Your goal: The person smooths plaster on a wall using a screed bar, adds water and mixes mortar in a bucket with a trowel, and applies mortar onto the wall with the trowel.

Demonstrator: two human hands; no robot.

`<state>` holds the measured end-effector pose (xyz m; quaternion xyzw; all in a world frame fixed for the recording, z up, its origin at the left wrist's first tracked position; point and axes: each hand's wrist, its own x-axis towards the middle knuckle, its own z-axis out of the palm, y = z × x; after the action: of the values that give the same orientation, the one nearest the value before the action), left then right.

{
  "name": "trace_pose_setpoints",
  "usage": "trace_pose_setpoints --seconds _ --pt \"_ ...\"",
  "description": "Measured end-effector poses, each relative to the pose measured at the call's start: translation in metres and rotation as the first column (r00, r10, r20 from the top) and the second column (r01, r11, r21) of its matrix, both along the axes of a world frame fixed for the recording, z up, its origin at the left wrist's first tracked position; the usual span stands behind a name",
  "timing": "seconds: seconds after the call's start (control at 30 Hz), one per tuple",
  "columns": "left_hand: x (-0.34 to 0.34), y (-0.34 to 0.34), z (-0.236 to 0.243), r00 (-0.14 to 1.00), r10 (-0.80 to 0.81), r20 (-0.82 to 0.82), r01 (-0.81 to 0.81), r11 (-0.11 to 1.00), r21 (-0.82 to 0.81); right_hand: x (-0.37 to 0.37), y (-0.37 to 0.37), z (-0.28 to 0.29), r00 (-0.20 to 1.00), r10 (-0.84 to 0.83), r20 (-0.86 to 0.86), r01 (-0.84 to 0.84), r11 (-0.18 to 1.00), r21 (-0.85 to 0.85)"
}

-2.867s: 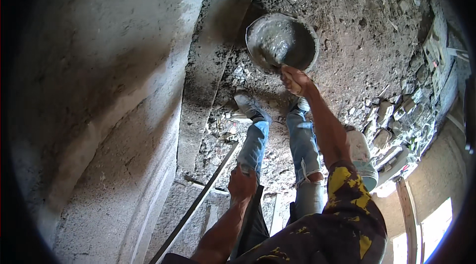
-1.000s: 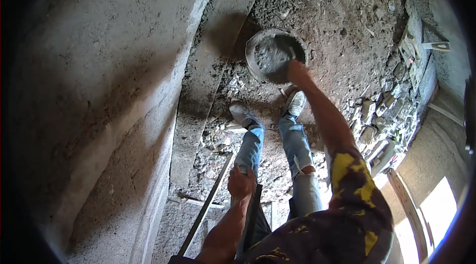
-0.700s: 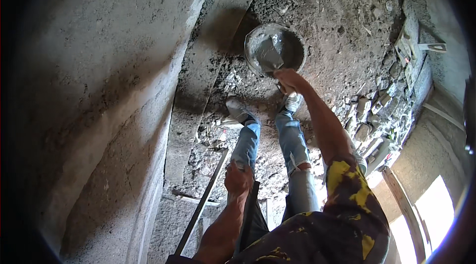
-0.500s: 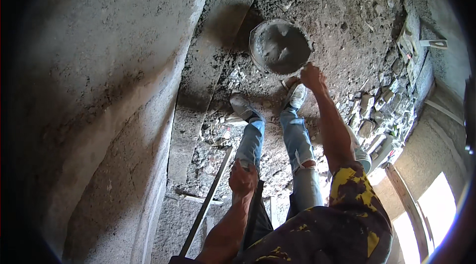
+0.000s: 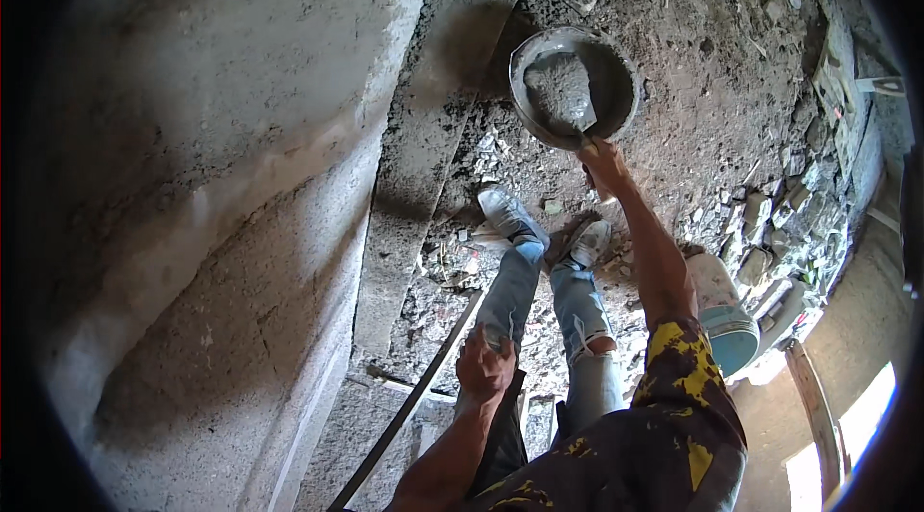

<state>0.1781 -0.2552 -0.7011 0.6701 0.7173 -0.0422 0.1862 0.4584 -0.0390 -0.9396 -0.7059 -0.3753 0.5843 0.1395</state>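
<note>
A round bucket [image 5: 628, 108] of wet grey mortar stands on the rough ground ahead of my feet. My right hand [image 5: 603, 166] is closed around the handle of a trowel [image 5: 590, 117] at the bucket's near rim. The trowel's blade carries a thick heap of mortar [image 5: 558, 87] over the inside of the bucket and is mostly hidden under it. My left hand [image 5: 484, 365] rests on my left knee, its fingers spread over the torn jeans [image 5: 510, 300] and holding nothing.
A rough plastered wall [image 5: 241, 194] rises on the left, with a flat ledge [image 5: 414, 185] along its foot. A long dark bar [image 5: 414, 396] lies beside my left leg. To the right are a pale bucket [image 5: 729, 339], broken rubble [image 5: 760, 214] and a leaning board [image 5: 837, 79].
My right hand has turned at the rim, and the trowel now shows loaded with mortar above the bucket. My left hand stays on the knee. The view has shifted slightly.
</note>
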Motion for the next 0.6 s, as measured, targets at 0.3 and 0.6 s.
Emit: trace_pose_setpoints --seconds 0.3,0.6 --pt "0.043 -0.035 -0.002 1.0 0.016 -0.005 -0.016 0.999 -0.05 0.017 -0.014 0.038 0.954 -0.162 -0.253 0.193 0.976 0.1" --pt "-0.061 0.022 0.129 0.909 0.416 0.007 -0.413 0.9 0.14 0.124 -0.112 0.196 0.589 -0.679 -0.439 0.72 0.687 -0.096"
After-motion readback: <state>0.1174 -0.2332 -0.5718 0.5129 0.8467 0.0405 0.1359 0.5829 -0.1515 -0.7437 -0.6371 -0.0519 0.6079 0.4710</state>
